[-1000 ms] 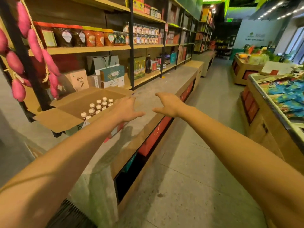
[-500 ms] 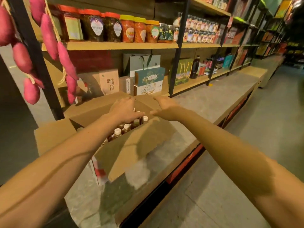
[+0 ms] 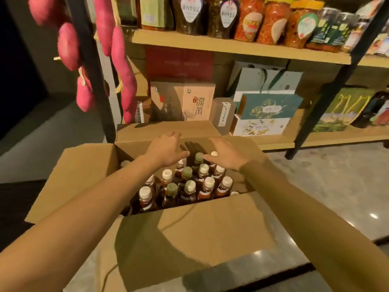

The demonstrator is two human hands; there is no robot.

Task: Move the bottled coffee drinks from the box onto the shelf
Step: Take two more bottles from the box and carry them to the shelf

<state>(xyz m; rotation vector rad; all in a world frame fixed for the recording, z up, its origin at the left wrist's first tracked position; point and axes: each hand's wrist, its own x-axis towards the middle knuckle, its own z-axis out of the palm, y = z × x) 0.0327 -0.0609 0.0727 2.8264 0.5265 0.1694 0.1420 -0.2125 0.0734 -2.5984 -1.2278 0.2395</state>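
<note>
An open cardboard box stands on the grey counter with its flaps folded out. Inside it stand several dark coffee bottles with white or green caps. My left hand hovers palm down over the back rows, fingers spread, holding nothing. My right hand hovers beside it over the back right bottles, fingers relaxed, thumb close to a green cap. The lower wooden shelf runs just behind the box.
Tea cartons and gift boxes stand on the lower shelf behind the box. Jars fill the upper shelf. Pink sweet-potato props hang at the left by a black post. Grey counter extends to the right.
The view has come in close over the box. Both hands have moved from the box's far edge to above the bottles, still holding nothing.
</note>
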